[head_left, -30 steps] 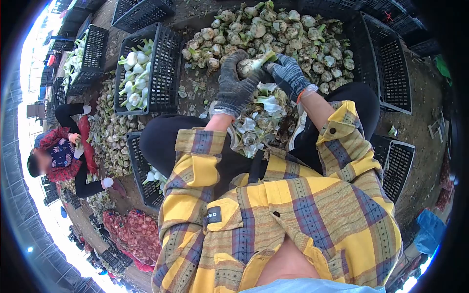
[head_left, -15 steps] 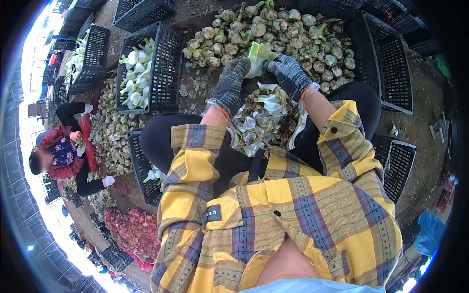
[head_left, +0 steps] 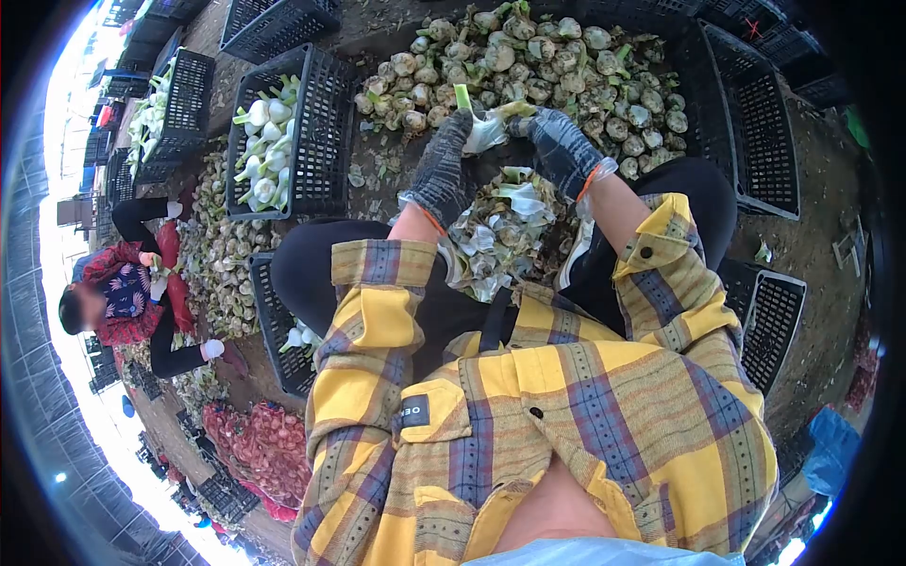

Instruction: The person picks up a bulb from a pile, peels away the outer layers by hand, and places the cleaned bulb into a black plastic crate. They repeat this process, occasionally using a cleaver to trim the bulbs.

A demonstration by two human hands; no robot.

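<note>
In front of me I hold a garlic bulb (head_left: 485, 135) with pale, loosened outer skin and a short green stem. My left hand (head_left: 442, 170), in a grey knit glove, is closed around its left side. The gloved fingers of my right hand (head_left: 559, 149) are closed on a strip of outer leaf that stretches away from the bulb. Below both hands, between my legs, lies a heap of garlic peelings (head_left: 510, 222). Just beyond the hands spreads a pile of unpeeled garlic bulbs (head_left: 528, 66).
A black crate (head_left: 319, 141) with cleaned white garlic stands at my left. Another crate (head_left: 266, 325) sits by my left knee, and a crate (head_left: 755, 123) stands at right. Farther left, a person (head_left: 118, 288) sits beside more garlic and a red net sack (head_left: 260, 443).
The garlic's stem and leaves were upright together. Now the stem tilts left by my left hand, and my right hand has drawn a leaf strip out to the right.
</note>
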